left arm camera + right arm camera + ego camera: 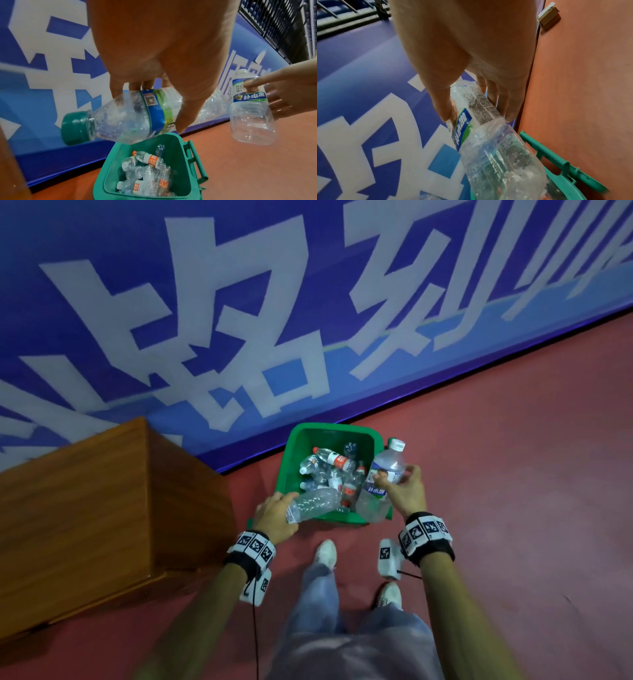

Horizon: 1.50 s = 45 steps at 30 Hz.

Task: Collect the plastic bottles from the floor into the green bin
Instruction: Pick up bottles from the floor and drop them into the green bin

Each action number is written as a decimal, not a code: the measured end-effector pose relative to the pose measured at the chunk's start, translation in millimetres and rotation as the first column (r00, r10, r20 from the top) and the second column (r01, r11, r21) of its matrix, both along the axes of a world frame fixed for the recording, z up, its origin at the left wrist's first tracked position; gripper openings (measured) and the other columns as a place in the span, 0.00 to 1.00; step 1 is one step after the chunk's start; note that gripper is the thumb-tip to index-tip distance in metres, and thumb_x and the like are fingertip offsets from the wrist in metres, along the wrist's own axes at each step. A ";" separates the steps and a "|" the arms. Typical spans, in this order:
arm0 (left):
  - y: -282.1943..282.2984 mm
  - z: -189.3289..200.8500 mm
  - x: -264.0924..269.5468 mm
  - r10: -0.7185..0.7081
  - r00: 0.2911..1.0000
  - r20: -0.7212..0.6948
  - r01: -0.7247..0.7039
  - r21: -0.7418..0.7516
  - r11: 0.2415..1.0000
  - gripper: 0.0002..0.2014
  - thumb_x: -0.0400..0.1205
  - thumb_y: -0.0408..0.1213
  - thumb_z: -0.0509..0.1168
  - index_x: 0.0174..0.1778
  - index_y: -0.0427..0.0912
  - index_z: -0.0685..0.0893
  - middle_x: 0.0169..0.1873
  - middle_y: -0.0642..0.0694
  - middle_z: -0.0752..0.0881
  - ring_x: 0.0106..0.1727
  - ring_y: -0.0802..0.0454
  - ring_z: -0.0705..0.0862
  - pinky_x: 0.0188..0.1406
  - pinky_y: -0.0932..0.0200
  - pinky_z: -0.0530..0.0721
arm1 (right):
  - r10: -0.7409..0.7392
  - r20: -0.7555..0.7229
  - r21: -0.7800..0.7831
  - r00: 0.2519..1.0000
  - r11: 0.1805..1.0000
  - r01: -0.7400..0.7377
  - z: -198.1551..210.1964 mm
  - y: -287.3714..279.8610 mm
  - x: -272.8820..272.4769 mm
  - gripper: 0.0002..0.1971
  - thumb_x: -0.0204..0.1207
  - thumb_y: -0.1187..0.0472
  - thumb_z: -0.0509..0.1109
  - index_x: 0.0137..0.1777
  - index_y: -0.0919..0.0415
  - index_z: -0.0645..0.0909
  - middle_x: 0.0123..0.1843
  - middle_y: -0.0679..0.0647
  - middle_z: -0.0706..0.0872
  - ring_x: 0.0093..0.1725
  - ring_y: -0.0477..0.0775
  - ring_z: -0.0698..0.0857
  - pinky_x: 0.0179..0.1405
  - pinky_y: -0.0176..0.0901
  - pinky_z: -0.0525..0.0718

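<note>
The green bin (294, 446) stands on the red floor against the blue wall, with several empty plastic bottles (330, 470) lying inside. My left hand (286, 506) grips a clear crumpled bottle (318, 501) with a green cap (77, 128), held sideways over the bin's near left rim. My right hand (397, 479) holds a white-capped bottle with a blue label (388, 460), tilted above the bin's right rim. The left wrist view shows the bin (109, 169) below and the right hand's bottle (248, 108). In the right wrist view, fingers wrap that bottle (488, 135) above the bin handle (556, 159).
A wooden box (85, 508) stands on the floor just left of the bin. The blue banner wall (239, 302) runs behind it. My white shoes (325, 553) are right before the bin. Red floor (513, 474) stretches to the right.
</note>
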<state>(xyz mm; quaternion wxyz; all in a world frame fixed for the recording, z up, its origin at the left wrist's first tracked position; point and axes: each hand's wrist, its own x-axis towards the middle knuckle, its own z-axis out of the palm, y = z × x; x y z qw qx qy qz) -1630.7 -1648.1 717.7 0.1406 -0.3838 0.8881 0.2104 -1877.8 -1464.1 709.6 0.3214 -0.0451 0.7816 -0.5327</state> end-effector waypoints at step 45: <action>-254.0 -57.8 -174.9 -0.145 0.982 -0.120 0.172 0.263 0.949 0.22 0.84 0.40 0.70 0.75 0.42 0.79 0.72 0.46 0.78 0.74 0.48 0.76 0.71 0.63 0.68 | 0.035 -0.011 0.356 0.999 0.934 -0.028 -96.7 -242.3 -74.3 0.35 0.79 0.51 0.76 0.84 0.60 0.69 0.70 0.61 0.86 0.66 0.60 0.86 0.65 0.46 0.81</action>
